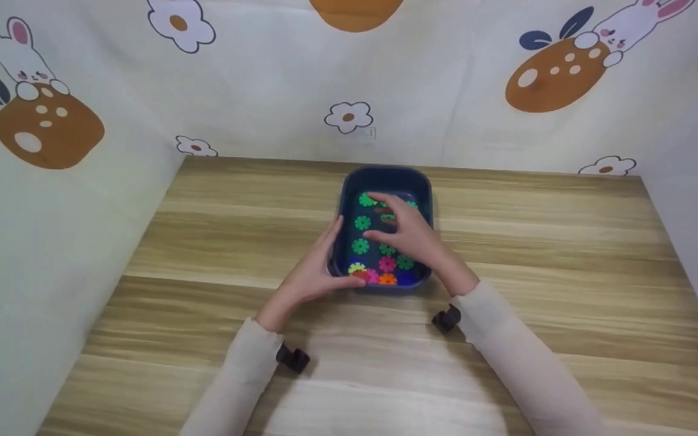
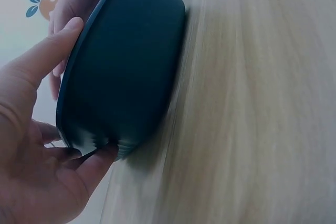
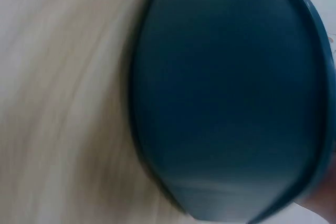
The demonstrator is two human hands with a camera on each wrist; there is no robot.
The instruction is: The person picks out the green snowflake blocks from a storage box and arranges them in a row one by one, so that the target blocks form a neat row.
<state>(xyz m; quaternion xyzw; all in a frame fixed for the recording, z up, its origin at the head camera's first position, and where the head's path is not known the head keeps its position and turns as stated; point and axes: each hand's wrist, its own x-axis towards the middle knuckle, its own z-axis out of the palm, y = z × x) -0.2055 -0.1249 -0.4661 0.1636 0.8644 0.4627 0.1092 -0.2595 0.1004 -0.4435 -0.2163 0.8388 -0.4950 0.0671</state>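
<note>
A dark blue rectangular tub stands on the wooden table, holding several notched plastic snowflake discs. Most are green, like this disc; a pink disc, an orange disc and a yellow disc lie at the near end. My left hand grips the tub's near left corner, thumb at the rim and fingers against the outer wall. Over the tub's inside reaches my right hand, thumb and fingers spread apart, with the index fingertip over a far green disc. It hides some discs beneath it.
Bare wooden tabletop extends to both sides of the tub. Behind it hangs a pale cloth backdrop printed with rabbits, fruit and flowers, close to the tub's far end. Small black devices sit at the wrists.
</note>
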